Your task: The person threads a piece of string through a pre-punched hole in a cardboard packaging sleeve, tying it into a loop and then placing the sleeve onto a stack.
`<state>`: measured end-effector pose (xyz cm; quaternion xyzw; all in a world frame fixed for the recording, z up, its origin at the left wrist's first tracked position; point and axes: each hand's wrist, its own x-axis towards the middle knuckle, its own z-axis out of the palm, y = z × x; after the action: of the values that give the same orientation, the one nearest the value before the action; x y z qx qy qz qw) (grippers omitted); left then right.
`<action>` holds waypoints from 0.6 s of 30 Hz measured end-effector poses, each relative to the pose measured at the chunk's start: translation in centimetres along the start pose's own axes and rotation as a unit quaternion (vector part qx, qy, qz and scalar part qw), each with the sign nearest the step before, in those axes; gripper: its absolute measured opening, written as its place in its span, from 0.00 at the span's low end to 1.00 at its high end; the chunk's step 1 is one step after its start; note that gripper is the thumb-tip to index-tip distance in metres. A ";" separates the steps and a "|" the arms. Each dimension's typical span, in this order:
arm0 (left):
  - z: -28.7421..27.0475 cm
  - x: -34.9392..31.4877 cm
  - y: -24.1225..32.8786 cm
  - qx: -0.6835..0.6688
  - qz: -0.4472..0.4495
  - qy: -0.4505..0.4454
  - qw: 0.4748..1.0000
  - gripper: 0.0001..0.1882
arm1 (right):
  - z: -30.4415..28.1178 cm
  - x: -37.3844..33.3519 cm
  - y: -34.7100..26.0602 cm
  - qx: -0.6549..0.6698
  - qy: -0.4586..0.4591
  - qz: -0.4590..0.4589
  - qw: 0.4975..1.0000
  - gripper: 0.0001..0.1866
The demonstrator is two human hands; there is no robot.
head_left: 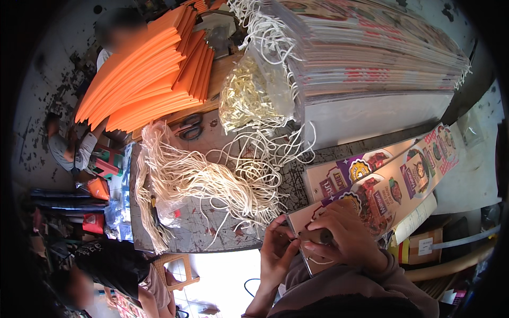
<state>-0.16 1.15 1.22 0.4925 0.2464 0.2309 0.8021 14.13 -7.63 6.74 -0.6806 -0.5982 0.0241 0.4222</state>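
I have the top printed sheet (392,199) at lower right of the frame, slanting up from the person's lap, its near end between the two hands. The right hand (339,230) is closed around a stubby brownish tool (317,236), maybe an awl; its tip is too small for me to make out. The left hand (277,249) pinches the sheet's near edge with thumb and fingertips; I cannot tell whether a cord is in that pinch. A loop of white cord (321,261) shows just below the right hand. I judge the step to be working a hole or cord at that edge, and the next move calls for a steady left pinch and small, straight pushes kept off the fingertips.

A second sheet (331,169) lies partly under the first, so I'd watch for snagging its edge. Further out, loose cords (228,188) sprawl across the frame's centre, crowding leftward travel. The tall stack (366,119) blocks upper right. Grey tabletop (188,236) shows between the cords and the curved front edge, and the drop to the floor (222,281) gives room low in the frame.
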 end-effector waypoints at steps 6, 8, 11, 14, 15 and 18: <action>0.1 -0.4 0.8 0.028 -0.043 0.005 0.999 0.23 | -0.9 -0.3 0.3 -0.011 0.013 -0.036 0.999 0.23; -0.7 -0.2 0.1 0.067 -0.002 -0.004 0.998 0.21 | -1.4 -0.9 0.3 0.007 0.074 -0.038 0.997 0.24; -0.7 -0.1 0.1 0.095 0.021 -0.022 0.995 0.20 | -2.2 -1.5 0.2 0.056 0.199 -0.033 0.978 0.24; -0.4 0.4 0.2 0.085 0.013 -0.011 0.996 0.20 | -1.9 -1.8 0.4 0.078 0.194 0.016 0.978 0.23; -0.3 0.6 0.2 0.081 0.018 -0.001 0.997 0.20 | -1.8 -1.5 0.5 0.068 0.170 0.006 0.983 0.23; -0.5 0.9 -0.2 0.041 -0.010 -0.005 0.999 0.21 | -1.6 -1.1 0.5 0.056 0.131 -0.005 0.990 0.23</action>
<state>0.20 1.98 0.72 0.5234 0.2562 0.2101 0.7850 15.01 -9.38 6.92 -0.6503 -0.5389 -0.0341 0.5343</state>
